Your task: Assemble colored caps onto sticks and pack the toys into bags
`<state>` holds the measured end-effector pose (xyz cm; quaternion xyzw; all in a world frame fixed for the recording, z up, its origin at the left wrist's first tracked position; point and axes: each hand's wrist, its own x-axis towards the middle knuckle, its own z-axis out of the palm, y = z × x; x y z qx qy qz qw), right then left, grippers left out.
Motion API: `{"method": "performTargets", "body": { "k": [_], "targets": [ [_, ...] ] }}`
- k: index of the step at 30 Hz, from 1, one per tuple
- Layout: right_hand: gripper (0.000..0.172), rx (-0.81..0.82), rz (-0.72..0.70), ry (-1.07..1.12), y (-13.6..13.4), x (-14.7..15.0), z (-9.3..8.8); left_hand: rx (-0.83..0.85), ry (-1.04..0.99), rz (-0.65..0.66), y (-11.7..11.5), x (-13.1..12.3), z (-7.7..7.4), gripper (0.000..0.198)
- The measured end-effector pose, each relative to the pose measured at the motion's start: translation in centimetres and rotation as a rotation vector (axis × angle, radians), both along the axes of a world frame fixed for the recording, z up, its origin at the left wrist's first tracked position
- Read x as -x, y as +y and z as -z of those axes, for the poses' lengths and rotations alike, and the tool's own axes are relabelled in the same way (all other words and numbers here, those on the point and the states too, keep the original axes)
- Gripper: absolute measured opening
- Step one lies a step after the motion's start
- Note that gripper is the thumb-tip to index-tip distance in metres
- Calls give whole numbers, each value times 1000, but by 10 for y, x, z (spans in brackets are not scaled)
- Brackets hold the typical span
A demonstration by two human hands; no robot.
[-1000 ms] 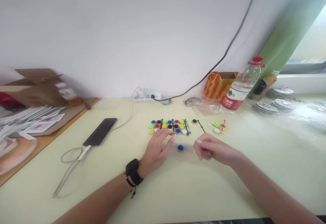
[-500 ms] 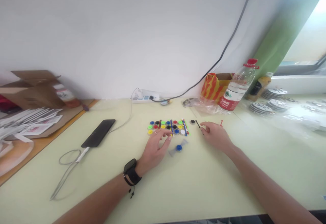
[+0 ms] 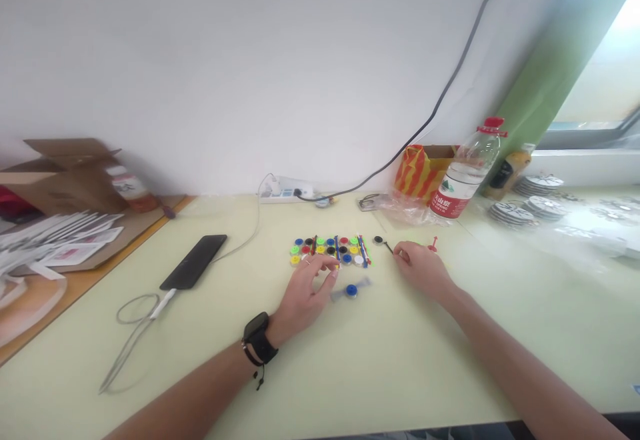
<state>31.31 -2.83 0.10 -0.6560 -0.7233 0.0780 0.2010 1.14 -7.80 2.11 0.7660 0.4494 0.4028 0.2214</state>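
A cluster of small coloured discs (image 3: 330,249) with thin coloured sticks lies mid-table. My left hand (image 3: 307,293), with a black watch on the wrist, rests with its fingers spread, fingertips at the cluster's near edge. Just right of it lies a blue disc on a clear strip (image 3: 352,289). My right hand (image 3: 420,268) reaches to a thin black stick (image 3: 388,247) beside a black disc (image 3: 379,240); thumb and forefinger are pinched at the stick's near end. A small red pin (image 3: 434,245) stands behind this hand.
A black phone (image 3: 194,261) on a cable lies to the left, with a power strip (image 3: 287,190) by the wall. A water bottle (image 3: 463,180), a striped bag (image 3: 417,172) and stacked discs (image 3: 520,212) stand at the right. Cardboard boxes and papers (image 3: 65,240) fill the far left.
My right hand moved from beside the blue disc up and right to the black stick, and its fingers closed on the stick's end. The left hand stayed put.
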Motion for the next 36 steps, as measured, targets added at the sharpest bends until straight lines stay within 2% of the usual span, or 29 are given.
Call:
{"method": "performTargets", "body": {
  "k": [5, 10, 14, 17, 24, 36],
  "targets": [
    [7, -97, -4, 113, 0, 0, 2, -7, 0, -7, 0, 0, -1, 19],
    [2, -119, -7, 318, 0, 0, 0, -10, -1, -7, 0, 0, -1, 18],
    [24, -152, -26, 419, 1, 1, -1, -19, -2, 0, 0, 0, -1, 18],
    [29, -150, -43, 418, 2, 2, 1, -26, -3, -7, 0, 0, 0, 18],
    [22, -142, -49, 375, 3, 3, 5, -16, -9, -4, -1, 0, -1, 18],
    [13, -165, -89, 353, 0, 5, 3, -7, -10, -1, -1, -1, -3, 17]
  ]
}}
